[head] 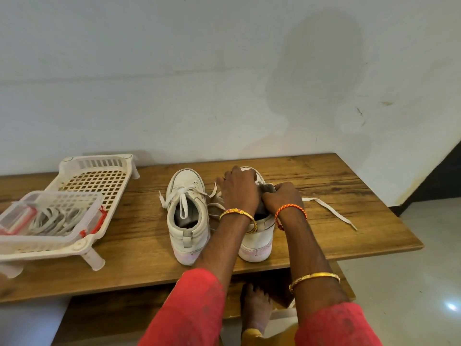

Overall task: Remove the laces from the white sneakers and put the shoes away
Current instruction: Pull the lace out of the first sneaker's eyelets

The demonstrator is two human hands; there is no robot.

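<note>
White sneakers, a pair, stand side by side near the middle of the wooden table (139,245), heels toward the camera, toes toward the wall. Far left on the table: a white slotted plastic rack (99,181) on short legs, and resting on its near end a clear lidded box (50,213) with red clips, holding pale coiled laces; whether these came from other shoes cannot be told. Next, the left sneaker (187,221), fully laced, bow loosened, lace ends trailing over both sides, one end hanging into the shoe opening. Sole edge tinted faintly pink. Just beside it, the right sneaker (257,240), mostly covered by both hands. Left hand (239,188), gold bangle at the wrist, lies over the front of this shoe, fingers curled down onto the lacing area; exactly what they pinch is hidden. Right hand (282,196), orange thread band at the wrist, grips the grey tongue (268,188) of the same shoe, fingers closed round it. A loose white lace (331,211) runs out from under the right hand across the table to the right, its tip lying near the table edge. Red sleeves in the foreground; a bare foot (257,305) shows below the table.
</note>
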